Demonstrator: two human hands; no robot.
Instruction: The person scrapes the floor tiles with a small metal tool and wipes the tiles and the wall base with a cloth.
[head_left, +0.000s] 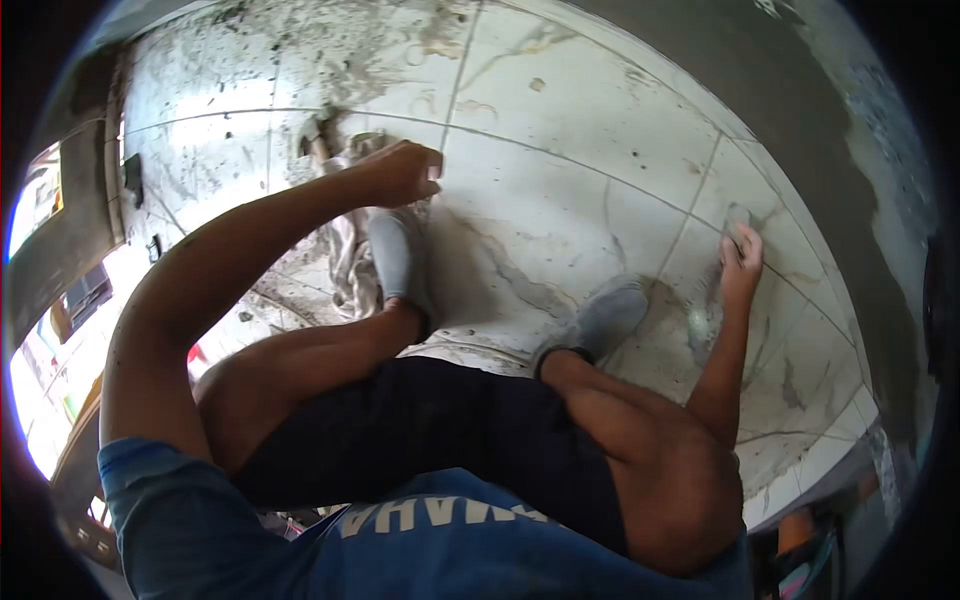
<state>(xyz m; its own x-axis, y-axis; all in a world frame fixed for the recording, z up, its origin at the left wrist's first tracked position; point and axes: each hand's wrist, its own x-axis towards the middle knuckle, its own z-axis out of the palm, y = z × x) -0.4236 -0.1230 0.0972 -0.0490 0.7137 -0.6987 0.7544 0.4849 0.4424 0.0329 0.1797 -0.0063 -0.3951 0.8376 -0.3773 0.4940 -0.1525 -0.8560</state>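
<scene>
My left hand (402, 174) hangs in the air over the floor, beyond my left shoe (395, 250). Its fingers are loosely curled, with a gap between them and the thumb and nothing visible in that gap. My right hand (742, 255) is low over the tiles on the right, its fingers bent around a small grey piece (738, 217). What that piece is I cannot make out. Partly behind the left hand and shoe lies a crumpled, dirty cloth (348, 265). A tool with a wooden handle (318, 146) lies at the cloth's far end.
White marbled tiles (560, 200) with mud smears and grey residue spread around me. My right shoe (612, 310) stands between the hands. A grey cement strip (800, 150) curves along the right. Small dark debris (134, 180) lies at the left, near a doorway-like opening.
</scene>
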